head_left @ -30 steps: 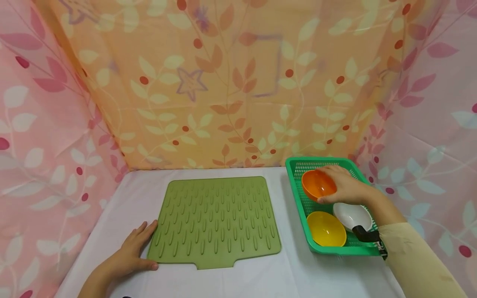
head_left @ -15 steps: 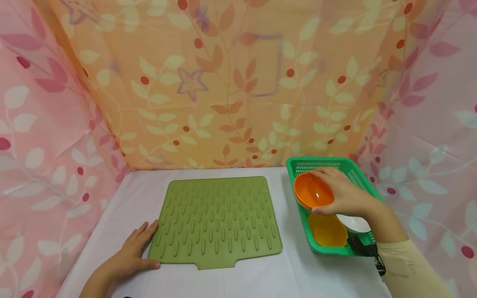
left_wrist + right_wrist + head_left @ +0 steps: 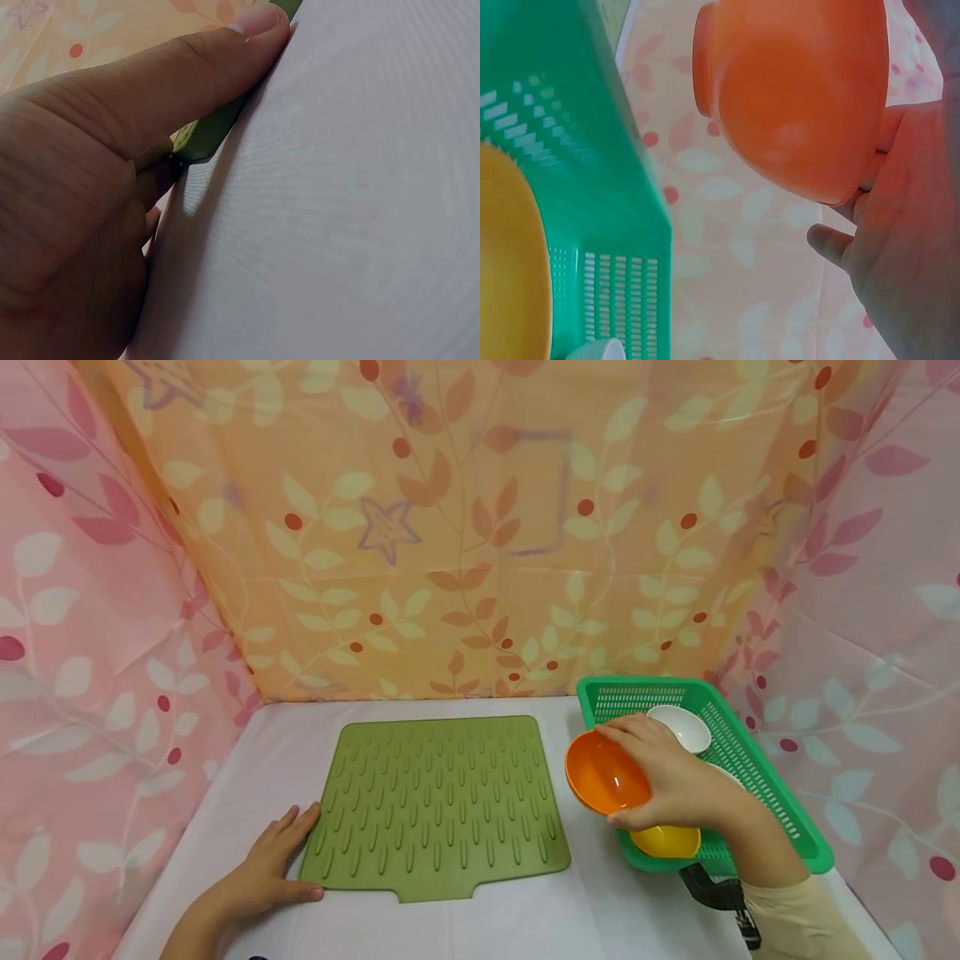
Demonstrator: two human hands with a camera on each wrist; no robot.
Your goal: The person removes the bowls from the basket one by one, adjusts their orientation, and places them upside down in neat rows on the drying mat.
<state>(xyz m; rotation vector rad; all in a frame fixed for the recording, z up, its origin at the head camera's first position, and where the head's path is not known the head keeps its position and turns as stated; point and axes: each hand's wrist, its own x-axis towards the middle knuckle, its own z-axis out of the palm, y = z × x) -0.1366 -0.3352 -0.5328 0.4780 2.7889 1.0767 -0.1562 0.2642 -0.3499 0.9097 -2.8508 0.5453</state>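
My right hand [image 3: 667, 777] grips an orange bowl [image 3: 606, 774] by its rim, tilted, over the left side of the green basket [image 3: 787, 814]. In the right wrist view the orange bowl [image 3: 795, 97] shows its outer wall and foot, clear of the basket wall [image 3: 622, 165]. Spread at the left edge of the green ridged mat [image 3: 435, 802], my left hand [image 3: 266, 872] rests with its fingers straight. The left wrist view has the thumb of that hand [image 3: 150, 112] along the mat's edge [image 3: 217, 131].
Inside the basket are a yellow bowl [image 3: 671, 842], a white bowl [image 3: 680, 729] at the back, and another white bowl partly hidden by my right arm. White cloth [image 3: 517, 922] covers the table. Patterned curtains [image 3: 450, 568] enclose the back and sides.
My right hand has lifted the orange bowl out of the basket and carried it left and toward me. A white bowl at the back has come into sight. The left hand stays in place.
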